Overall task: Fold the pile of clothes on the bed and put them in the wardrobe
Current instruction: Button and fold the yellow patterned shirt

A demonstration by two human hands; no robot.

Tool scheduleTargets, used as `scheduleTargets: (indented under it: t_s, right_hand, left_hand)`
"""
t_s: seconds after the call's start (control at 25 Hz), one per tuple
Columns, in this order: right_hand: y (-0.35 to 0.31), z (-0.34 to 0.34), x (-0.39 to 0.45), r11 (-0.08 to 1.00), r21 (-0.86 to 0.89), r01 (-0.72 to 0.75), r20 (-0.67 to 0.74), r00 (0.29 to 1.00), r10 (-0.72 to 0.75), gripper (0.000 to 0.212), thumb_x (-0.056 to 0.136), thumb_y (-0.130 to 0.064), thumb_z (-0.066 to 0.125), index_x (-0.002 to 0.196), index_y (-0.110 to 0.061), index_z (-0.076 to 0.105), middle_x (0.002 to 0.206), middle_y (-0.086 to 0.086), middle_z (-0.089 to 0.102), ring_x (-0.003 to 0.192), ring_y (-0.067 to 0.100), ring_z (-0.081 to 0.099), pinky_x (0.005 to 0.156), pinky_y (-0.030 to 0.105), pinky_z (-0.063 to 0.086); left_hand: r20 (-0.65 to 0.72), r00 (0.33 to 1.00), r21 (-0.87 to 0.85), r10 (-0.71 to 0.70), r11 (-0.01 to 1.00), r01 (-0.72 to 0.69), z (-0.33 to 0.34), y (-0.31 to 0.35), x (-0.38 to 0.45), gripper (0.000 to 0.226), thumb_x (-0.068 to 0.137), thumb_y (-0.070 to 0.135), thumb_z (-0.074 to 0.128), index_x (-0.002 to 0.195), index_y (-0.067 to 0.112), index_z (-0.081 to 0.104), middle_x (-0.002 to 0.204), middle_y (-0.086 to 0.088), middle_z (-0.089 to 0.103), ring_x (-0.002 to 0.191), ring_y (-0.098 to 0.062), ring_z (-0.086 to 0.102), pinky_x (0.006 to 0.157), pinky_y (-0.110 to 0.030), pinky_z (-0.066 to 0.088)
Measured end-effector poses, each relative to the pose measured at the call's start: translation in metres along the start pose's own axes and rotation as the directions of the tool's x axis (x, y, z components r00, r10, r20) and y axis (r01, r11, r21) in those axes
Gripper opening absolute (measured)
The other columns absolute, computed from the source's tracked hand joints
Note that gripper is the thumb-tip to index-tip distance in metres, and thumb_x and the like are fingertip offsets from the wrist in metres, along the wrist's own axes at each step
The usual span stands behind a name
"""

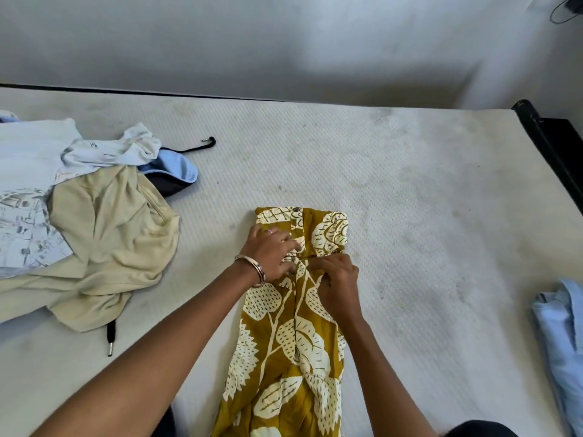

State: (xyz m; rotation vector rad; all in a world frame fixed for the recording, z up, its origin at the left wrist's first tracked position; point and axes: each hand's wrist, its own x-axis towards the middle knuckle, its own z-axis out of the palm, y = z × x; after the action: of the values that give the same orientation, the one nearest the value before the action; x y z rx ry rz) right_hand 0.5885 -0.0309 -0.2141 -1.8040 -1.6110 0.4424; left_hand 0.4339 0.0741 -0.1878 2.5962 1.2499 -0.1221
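Observation:
A mustard-yellow garment with a cream leaf print lies lengthwise on the white mattress, its buttoned top end farthest from me. My left hand, with a bangle at the wrist, rests on the cloth with its fingers laid across the middle seam. My right hand pinches a fold of the same cloth right beside it, fingers curled. The pile of unfolded clothes sits at the left: a cream top, white printed pieces, a light blue piece and a dark one with black drawstrings.
A light blue folded garment lies at the right edge of the mattress. A black bed frame runs along the far right corner. A white wall stands behind the bed. The wardrobe is out of view.

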Motion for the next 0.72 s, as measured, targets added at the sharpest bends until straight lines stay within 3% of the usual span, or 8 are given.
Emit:
scheduleTargets:
  t_s: [0.08,0.2,0.32,0.4,0.48,0.56,0.6,0.72]
  right_hand:
    - [0.007,-0.011,-0.015,0.989,0.052,-0.137,-0.098,0.985,0.141,0.047,0.068,0.014,0.044,0.088,-0.015,0.075,0.091,0.001,0.072,0.094,0.028,0.057,0.077,0.046,0.044]
    - [0.016,-0.025,-0.052,0.927,0.06,-0.371,-0.028,0.927,0.373,0.038,0.083,0.013,0.051,0.106,-0.01,0.07,0.105,0.008,0.069,0.097,0.025,0.059,0.081,0.038,0.049]
    - [0.016,-0.03,-0.1,0.818,-0.056,-0.573,0.115,0.81,0.575,0.026,0.093,-0.003,0.053,0.118,-0.005,0.057,0.114,0.014,0.06,0.103,0.029,0.059,0.083,0.035,0.049]
    - [0.009,-0.033,-0.127,0.778,-0.153,-0.609,0.157,0.763,0.628,0.024,0.096,-0.011,0.051,0.119,-0.003,0.053,0.112,0.016,0.061,0.1,0.03,0.058,0.077,0.034,0.046]
    - [-0.003,-0.038,-0.15,0.714,-0.188,-0.675,0.175,0.692,0.7,0.021,0.1,-0.021,0.048,0.11,-0.004,0.054,0.108,0.016,0.064,0.095,0.03,0.059,0.071,0.031,0.042]
    - [-0.015,-0.037,-0.17,0.614,-0.146,-0.776,0.229,0.577,0.784,0.037,0.102,-0.04,0.044,0.094,-0.006,0.056,0.099,0.015,0.066,0.094,0.031,0.062,0.072,0.032,0.045]
    - [-0.019,-0.033,-0.179,0.577,-0.131,-0.806,0.265,0.533,0.804,0.046,0.099,-0.052,0.043,0.088,-0.009,0.057,0.094,0.012,0.067,0.091,0.03,0.063,0.074,0.034,0.047]
    - [-0.028,-0.027,-0.2,0.591,-0.178,-0.787,0.401,0.491,0.774,0.063,0.084,-0.073,0.049,0.08,-0.012,0.063,0.088,0.006,0.069,0.086,0.025,0.064,0.081,0.04,0.05]
  left_hand:
    - [0.037,0.998,0.018,-0.052,0.999,0.051,0.008,0.002,-0.019,0.031,0.093,0.043,0.052,0.122,0.034,0.06,0.131,0.011,0.054,0.13,-0.018,0.041,0.106,-0.043,0.024]
    - [-0.104,0.97,-0.133,-0.218,0.97,0.204,0.026,0.002,-0.065,0.037,0.088,0.013,0.058,0.121,0.028,0.062,0.123,0.001,0.059,0.117,-0.026,0.051,0.092,-0.04,0.04]
    - [0.009,0.936,-0.078,-0.352,0.933,0.352,0.053,0.01,-0.127,0.065,0.082,-0.002,0.054,0.14,0.027,0.044,0.127,-0.009,0.048,0.108,-0.03,0.053,0.081,-0.041,0.05]
    - [0.081,0.894,-0.062,-0.441,0.893,0.447,0.071,0.024,-0.172,0.063,0.089,0.005,0.05,0.145,0.029,0.033,0.128,-0.012,0.041,0.107,-0.031,0.051,0.082,-0.041,0.051]
    - [0.134,0.784,-0.15,-0.606,0.77,0.621,0.083,0.044,-0.203,0.046,0.095,0.013,0.045,0.14,0.02,0.039,0.127,-0.014,0.042,0.108,-0.034,0.051,0.087,-0.042,0.05]
    - [0.222,0.609,-0.351,-0.762,0.52,0.779,0.088,0.063,-0.22,0.037,0.097,0.027,0.044,0.129,0.009,0.045,0.125,-0.019,0.051,0.109,-0.038,0.055,0.09,-0.045,0.049]
    - [0.293,0.547,-0.43,-0.784,0.403,0.808,0.087,0.071,-0.226,0.044,0.097,0.039,0.045,0.127,0.006,0.045,0.124,-0.02,0.055,0.109,-0.039,0.056,0.09,-0.045,0.049]
    - [0.529,0.52,-0.48,-0.671,0.27,0.835,0.079,0.075,-0.238,0.066,0.087,0.056,0.057,0.128,0.006,0.046,0.125,-0.017,0.058,0.113,-0.035,0.057,0.09,-0.04,0.049]
